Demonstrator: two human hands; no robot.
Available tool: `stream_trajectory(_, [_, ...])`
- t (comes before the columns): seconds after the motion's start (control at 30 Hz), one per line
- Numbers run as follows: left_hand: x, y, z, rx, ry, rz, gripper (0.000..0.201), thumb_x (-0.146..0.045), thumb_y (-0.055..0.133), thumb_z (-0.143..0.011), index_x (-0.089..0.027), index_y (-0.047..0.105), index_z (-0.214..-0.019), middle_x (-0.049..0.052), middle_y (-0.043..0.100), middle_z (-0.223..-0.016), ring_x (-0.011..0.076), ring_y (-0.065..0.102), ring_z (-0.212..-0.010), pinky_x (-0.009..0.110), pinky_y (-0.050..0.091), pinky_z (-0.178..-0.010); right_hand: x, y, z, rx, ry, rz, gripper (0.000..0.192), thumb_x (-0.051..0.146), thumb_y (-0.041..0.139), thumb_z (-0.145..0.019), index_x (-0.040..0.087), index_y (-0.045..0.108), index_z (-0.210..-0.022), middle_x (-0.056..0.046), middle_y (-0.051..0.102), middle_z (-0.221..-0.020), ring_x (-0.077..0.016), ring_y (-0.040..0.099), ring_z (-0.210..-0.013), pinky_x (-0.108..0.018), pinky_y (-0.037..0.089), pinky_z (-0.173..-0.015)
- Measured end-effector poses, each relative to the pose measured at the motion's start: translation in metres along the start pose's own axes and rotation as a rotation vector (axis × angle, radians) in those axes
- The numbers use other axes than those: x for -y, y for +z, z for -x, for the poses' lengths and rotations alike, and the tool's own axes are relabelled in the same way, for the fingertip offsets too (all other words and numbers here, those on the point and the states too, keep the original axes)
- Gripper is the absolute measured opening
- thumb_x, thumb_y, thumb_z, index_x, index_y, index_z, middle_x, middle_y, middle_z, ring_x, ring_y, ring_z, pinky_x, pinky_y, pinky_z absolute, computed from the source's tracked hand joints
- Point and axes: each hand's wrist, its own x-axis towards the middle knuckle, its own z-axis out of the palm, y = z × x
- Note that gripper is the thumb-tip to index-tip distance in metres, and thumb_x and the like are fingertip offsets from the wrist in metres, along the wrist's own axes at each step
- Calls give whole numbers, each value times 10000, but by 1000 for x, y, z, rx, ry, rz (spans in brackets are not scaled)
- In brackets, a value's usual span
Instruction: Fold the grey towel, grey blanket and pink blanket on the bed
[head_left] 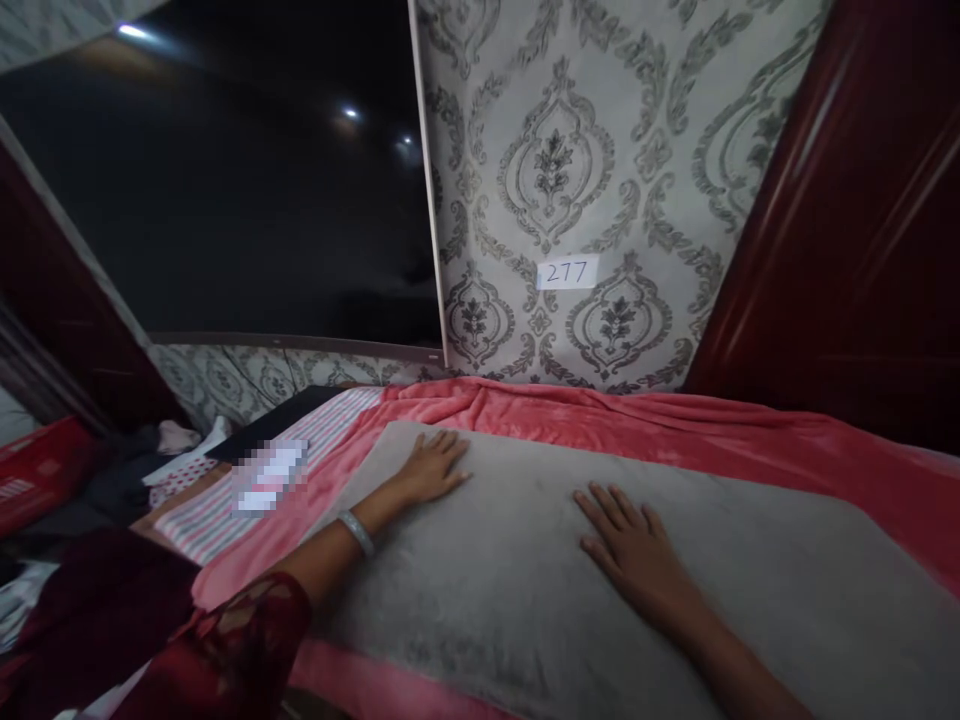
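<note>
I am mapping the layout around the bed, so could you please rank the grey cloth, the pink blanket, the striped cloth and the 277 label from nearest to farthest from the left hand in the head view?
1. Grey cloth: directly under the left hand, touching.
2. Pink blanket: beneath the grey cloth, just past the fingertips.
3. Striped cloth: farther left, beyond the blanket's edge.
4. 277 label: on the wall behind the bed.

The left hand (431,468) is bare, and a pale, silvery bangle (357,531) circles its wrist as a plain narrow band. Nearer on that arm, a dark red sleeve (225,650) covers the upper part; its cloth is lacy, with a see-through floral pattern, and it ends around the elbow. The forearm beyond it is uncovered. The right hand (634,550) is bare too, with no ring or band showing, and its forearm carries no sleeve.
</note>
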Motion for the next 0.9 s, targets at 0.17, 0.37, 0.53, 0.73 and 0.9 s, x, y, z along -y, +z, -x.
stream_trajectory(0.17, [58, 11, -18, -14, -122, 3, 660, -547, 272, -987, -232, 303, -1565, 150, 221, -1663, 322, 172, -1537, 653, 133, -1181, -2, 7, -1, -9, 1, 25, 609, 543, 333, -979, 371, 329, -1563, 9, 224, -1646, -293, 187, -1519, -606, 195, -1190])
stream_trajectory(0.37, [70, 20, -22, -9, -111, 48, 652, -525, 286, -994, -224, 287, -1571, 123, 211, -1671, 278, 164, -1542, 573, 100, -1216, -6, 10, 4, -64, -23, 65, 608, 547, 303, -990, 346, 343, -1562, -8, 253, -1642, -306, 220, -1508, -603, 218, -1183])
stream_trajectory(0.53, [82, 4, 3, -36, -158, 55, 595, -491, 332, -986, -243, 406, -1521, 92, 345, -1628, 267, 258, -1514, 502, 187, -1222, -10, 14, 6, -126, -63, 84, 608, 559, 248, -1003, 331, 362, -1555, -28, 304, -1626, -322, 266, -1490, -610, 274, -1151])
stream_trajectory(0.73, [60, 14, 81, -152, -320, 20, 698, -501, 335, -980, -113, 295, -1560, 200, 300, -1626, 322, 232, -1520, 555, 209, -1209, -13, 20, 5, -150, -71, 88, 623, 582, 235, -993, 336, 376, -1548, -26, 318, -1621, -320, 269, -1489, -604, 280, -1147])
stream_trajectory(0.9, [31, 40, 125, -114, -386, -39, 747, -561, 370, -964, -123, 298, -1565, 197, 211, -1653, 347, 158, -1536, 581, 170, -1212, -14, 21, 4, -138, -65, 85, 631, 582, 239, -987, 327, 381, -1546, -32, 317, -1622, -327, 269, -1488, -612, 281, -1146])
